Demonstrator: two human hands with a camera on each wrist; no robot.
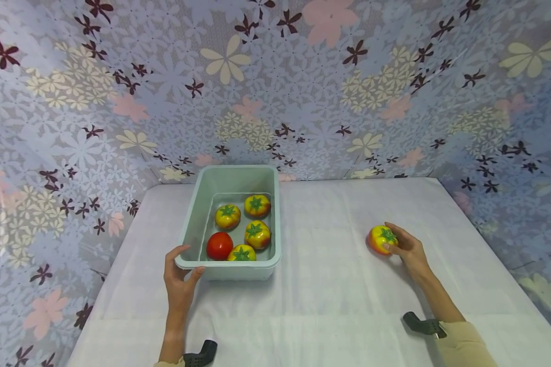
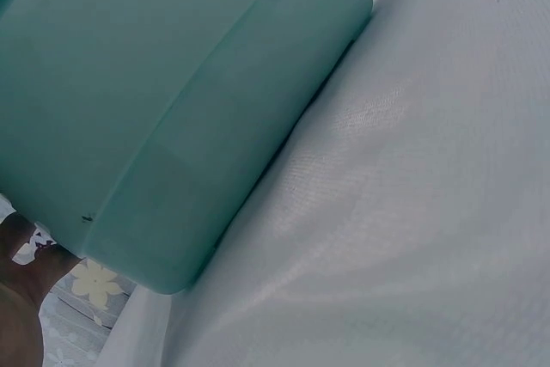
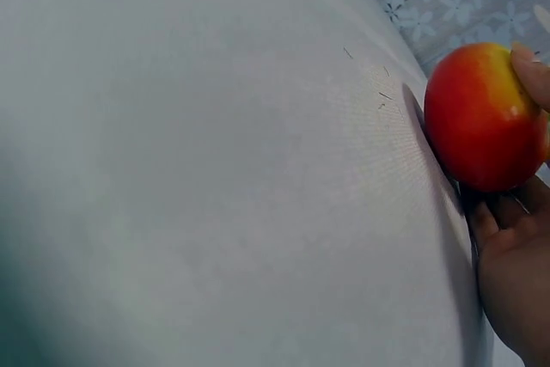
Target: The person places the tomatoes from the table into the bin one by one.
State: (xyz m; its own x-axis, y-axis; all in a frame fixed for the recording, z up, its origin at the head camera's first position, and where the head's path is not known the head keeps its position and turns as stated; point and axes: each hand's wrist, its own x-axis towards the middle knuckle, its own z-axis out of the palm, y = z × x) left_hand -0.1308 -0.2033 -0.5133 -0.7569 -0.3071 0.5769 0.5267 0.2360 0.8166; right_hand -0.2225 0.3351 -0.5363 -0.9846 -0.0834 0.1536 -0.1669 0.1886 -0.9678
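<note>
My right hand (image 1: pixel 412 256) grips a yellow-and-red tomato (image 1: pixel 379 239) with a green leafy top, on the right side of the table. In the right wrist view the tomato (image 3: pixel 481 118) shows its red underside, close over the cloth, with the thumb on top and fingers beneath. My left hand (image 1: pixel 179 285) holds the near left corner of a pale green plastic bin (image 1: pixel 229 264), fingers over the side rim and thumb at the front. Inside lie several yellow-green-topped tomatoes (image 1: pixel 227 216) and a plain red one (image 1: pixel 219 245). The left wrist view shows the bin's outer wall (image 2: pixel 172 109).
A white cloth (image 1: pixel 326 306) with slight creases covers the table. Flower-patterned fabric (image 1: pixel 303 102) rises behind the table's back edge and along both sides. Dark wrist camera mounts (image 1: pixel 424 324) sit on both forearms.
</note>
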